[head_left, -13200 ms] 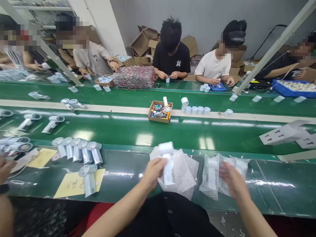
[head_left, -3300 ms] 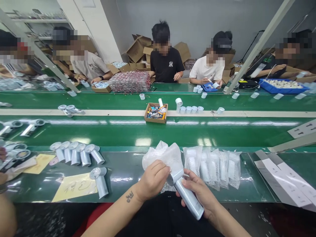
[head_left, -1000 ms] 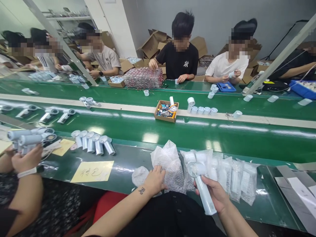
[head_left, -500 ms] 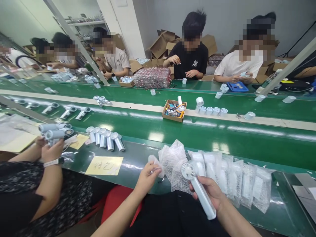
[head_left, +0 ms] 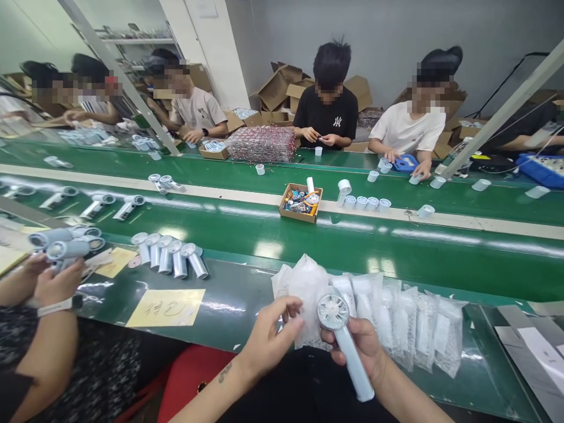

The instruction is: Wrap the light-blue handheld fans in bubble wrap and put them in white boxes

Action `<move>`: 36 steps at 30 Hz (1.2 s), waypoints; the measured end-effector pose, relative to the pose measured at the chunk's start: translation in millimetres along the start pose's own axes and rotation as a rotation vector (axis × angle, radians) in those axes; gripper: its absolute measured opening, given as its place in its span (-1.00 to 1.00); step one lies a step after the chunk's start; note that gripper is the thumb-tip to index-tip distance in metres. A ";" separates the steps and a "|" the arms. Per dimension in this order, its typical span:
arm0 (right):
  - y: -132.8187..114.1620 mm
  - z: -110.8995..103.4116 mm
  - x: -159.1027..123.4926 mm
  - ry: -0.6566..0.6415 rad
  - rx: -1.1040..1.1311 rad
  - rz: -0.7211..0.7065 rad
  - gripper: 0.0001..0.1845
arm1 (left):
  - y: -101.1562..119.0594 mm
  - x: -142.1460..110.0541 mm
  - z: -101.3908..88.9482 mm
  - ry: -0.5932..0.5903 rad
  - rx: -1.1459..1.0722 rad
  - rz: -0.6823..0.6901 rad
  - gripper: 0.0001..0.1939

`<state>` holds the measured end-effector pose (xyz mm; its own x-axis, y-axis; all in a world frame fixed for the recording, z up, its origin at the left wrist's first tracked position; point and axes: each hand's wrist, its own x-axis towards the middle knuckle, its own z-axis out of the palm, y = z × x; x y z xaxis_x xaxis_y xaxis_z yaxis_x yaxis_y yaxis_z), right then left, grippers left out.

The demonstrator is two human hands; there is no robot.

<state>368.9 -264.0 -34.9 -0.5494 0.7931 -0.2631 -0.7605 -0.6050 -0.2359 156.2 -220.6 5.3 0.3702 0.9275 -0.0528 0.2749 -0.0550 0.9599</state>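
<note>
My right hand (head_left: 363, 346) is wrapped round the handle of a pale blue handheld fan (head_left: 343, 343), its round grille facing up toward me. My left hand (head_left: 271, 338) pinches a clear bubble-wrap bag (head_left: 308, 294) just left of the fan's head. Right behind both hands, a row of several fans in bubble-wrap bags (head_left: 409, 323) lies on the dark green near table (head_left: 238, 294).
A row of unwrapped fans (head_left: 170, 255) and a yellow note (head_left: 165, 306) lie to the left. A co-worker's hands (head_left: 48, 282) hold fans at far left. A small cardboard box (head_left: 300, 202) and white caps (head_left: 365, 202) sit on the green conveyor (head_left: 308, 235). Several people work across it.
My left hand has lifted a bubble-wrap bag and brought it close to the fan's head. The fan in my right hand has tipped more upright. The view has swung slightly right.
</note>
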 end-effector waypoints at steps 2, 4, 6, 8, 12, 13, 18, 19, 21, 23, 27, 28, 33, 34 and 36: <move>-0.1 -0.8 -0.6 0.009 0.007 -0.010 -0.58 | 5.8 6.9 9.1 -0.101 -0.199 -0.218 -0.64; -1.2 0.7 -0.7 0.015 -0.010 -0.006 -0.56 | 9.2 11.8 19.9 -0.195 -0.389 -0.330 -0.47; -3.0 3.3 -0.5 0.020 -0.027 -0.011 -0.56 | 10.3 15.3 27.1 -0.179 -0.564 -0.352 -0.37; -5.2 4.6 -0.1 0.041 -0.036 -0.028 -0.56 | 8.2 19.5 27.2 -0.066 -0.727 -0.399 -0.39; -11.0 0.0 -4.2 0.124 -0.075 -0.062 -0.58 | -4.3 30.0 11.7 -0.067 -0.902 -0.612 -0.52; -12.9 -1.2 -7.2 0.161 -0.091 -0.081 -0.59 | -6.8 31.8 7.7 -0.085 -0.886 -0.648 -0.56; -20.0 17.4 -26.7 0.255 -0.230 -0.117 -0.60 | 4.6 30.7 6.9 0.190 -0.354 -0.336 -0.81; -19.9 25.6 -28.5 0.228 -0.266 -0.099 -0.53 | 10.3 29.5 10.3 0.182 -0.240 -0.244 -0.85; -18.1 40.6 -28.2 0.171 -0.322 -0.046 -0.32 | 19.5 27.2 18.2 0.006 -0.148 -0.154 -0.87; -15.4 48.4 -24.6 0.156 -0.358 -0.011 -0.28 | 22.0 25.8 25.2 -0.194 -0.218 -0.199 -0.85; -10.3 41.8 -19.4 0.242 -0.427 -0.023 -0.48 | 9.8 27.0 29.7 -0.095 -0.413 -0.396 -0.76; -9.1 38.7 -19.4 0.286 -0.447 -0.029 -0.48 | 6.8 27.6 29.0 0.003 -0.431 -0.395 -0.73; -4.2 35.3 -21.5 0.477 -0.501 -0.066 -0.50 | 8.5 24.2 22.1 0.144 -0.069 0.149 -0.81; -3.1 36.8 -21.8 0.494 -0.495 -0.088 -0.48 | 10.8 22.2 21.3 0.096 0.036 0.327 -0.84; -0.2 40.0 -21.7 0.534 -0.480 -0.133 -0.44 | 15.6 18.5 21.5 0.063 0.189 0.614 -0.83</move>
<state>367.1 -278.2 8.3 -0.1257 0.7937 -0.5952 -0.5062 -0.5673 -0.6496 186.4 -212.3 13.4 0.4583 0.7260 0.5127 0.1837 -0.6418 0.7446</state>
